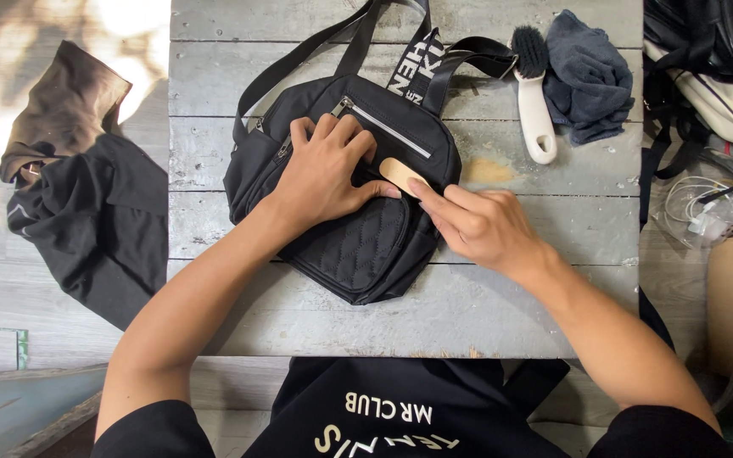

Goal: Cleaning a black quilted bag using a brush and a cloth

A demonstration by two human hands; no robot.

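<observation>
— What have your hands got?

— My right hand (pixel 481 225) is pinched shut on a small tan wooden stick (pixel 402 175), flat and rounded at the end, like a craft stick. Fingertips clamp its lower end; its upper end lies against the black shoulder bag (pixel 358 246), just below the bag's silver zipper (pixel 388 129).

— And the left?

— My left hand (pixel 324 174) lies flat on the bag, fingers spread and pressing the fabric, closed on nothing. The thumb reaches toward the stick and nearly touches it.

— Where is the bag?

— It lies tilted on a weathered grey plank table (pixel 553 280), about in the middle. The quilted front pocket is nearer me, and the straps (pixel 332 38) run off the bag's far side toward the table's far edge.

— What else is around the bag?

— To the bag's right, at the table's far edge, lies a brush (pixel 536 102) with a white handle and dark bristles, touching a crumpled dark blue cloth (pixel 587 72). Left of the bag, off the table, dark clothing (pixel 86 195) lies on the floor. Further right than the cloth, past the table's edge, there are more bags (pixel 714 59) and some white cable (pixel 697 212).
</observation>
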